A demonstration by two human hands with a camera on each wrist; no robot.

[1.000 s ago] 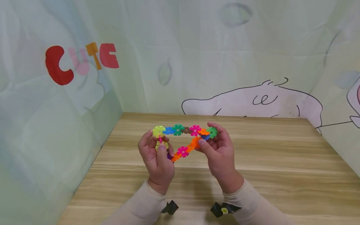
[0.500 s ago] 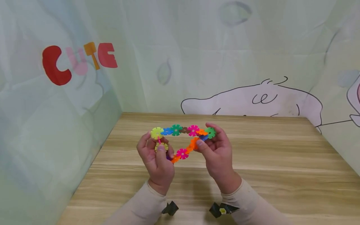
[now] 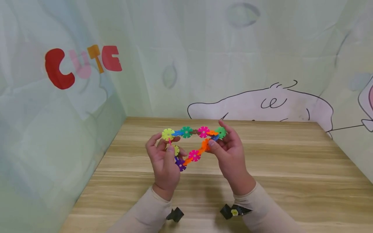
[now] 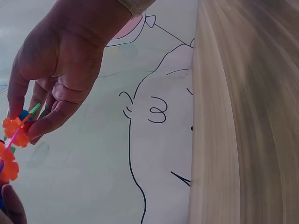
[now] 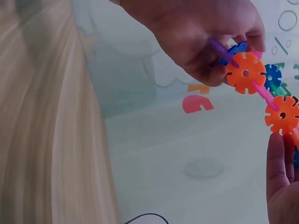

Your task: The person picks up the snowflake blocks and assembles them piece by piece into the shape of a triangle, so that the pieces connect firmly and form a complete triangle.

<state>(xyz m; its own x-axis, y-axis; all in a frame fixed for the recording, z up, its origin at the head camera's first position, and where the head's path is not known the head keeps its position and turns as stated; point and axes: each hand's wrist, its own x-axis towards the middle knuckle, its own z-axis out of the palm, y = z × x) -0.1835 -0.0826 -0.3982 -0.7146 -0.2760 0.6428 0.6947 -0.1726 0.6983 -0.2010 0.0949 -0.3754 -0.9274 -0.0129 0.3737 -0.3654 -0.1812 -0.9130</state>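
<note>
A loop of interlocking plastic snowflake discs (image 3: 194, 155) in many colours is held up above the table between both hands. My left hand (image 3: 164, 170) pinches its left side, with the thumb over a yellow disc (image 3: 176, 150). A purple disc (image 3: 181, 165) shows just beside that thumb. On the other side, my right hand (image 3: 233, 158) pinches the loop, thumb on an orange disc (image 3: 206, 144) and fingers behind a green disc (image 3: 220, 132). The left wrist view shows the right hand (image 4: 60, 70) gripping its end. Orange discs (image 5: 245, 73) face the right wrist camera.
The wood-grain table (image 3: 276, 161) spreads beneath the hands. Printed fabric walls enclose it, with "CUTE" letters (image 3: 59, 68) on the left and a cartoon outline (image 3: 262, 106) at the back. Small black devices (image 3: 175, 214) sit at both wrists.
Both hands have shifted slightly right and up with the loop. Its lower left part has turned, so the purple disc now faces the head camera beside the left thumb.
</note>
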